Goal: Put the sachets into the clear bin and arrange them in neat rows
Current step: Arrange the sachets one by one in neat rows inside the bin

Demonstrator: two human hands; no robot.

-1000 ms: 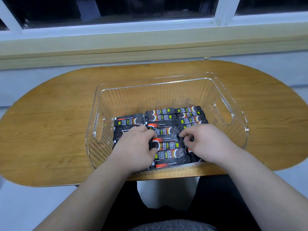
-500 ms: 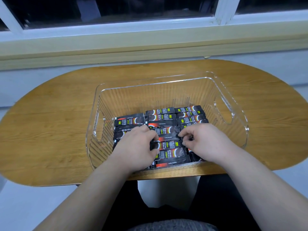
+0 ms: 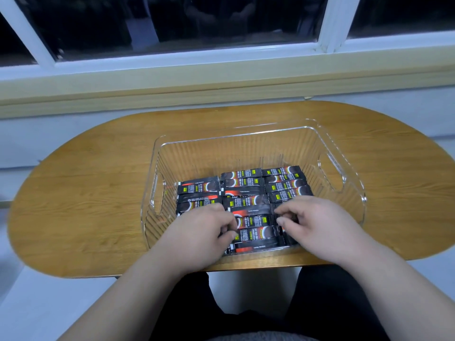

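Observation:
A clear ribbed bin (image 3: 258,134) with cut-out handles stands on the wooden table. Several black sachets (image 3: 248,201) with red and green print lie flat on its floor in three side-by-side rows. My left hand (image 3: 199,232) rests inside the bin on the near end of the left row, fingers curled at the left ends of the middle-row sachets. My right hand (image 3: 317,223) lies on the near end of the right row, its fingertips pinching at the right ends of the same middle sachets. Both hands hide the sachets beneath them.
The oval wooden table (image 3: 86,200) stands against a pale wall under a window sill (image 3: 221,82). The bin's far half holds no sachets. My dark-clothed legs (image 3: 246,303) show below the table's front edge.
Both hands have slid a little toward me along the middle row, pressing at sachet ends. The sachets stay in their rows and the bin has not moved.

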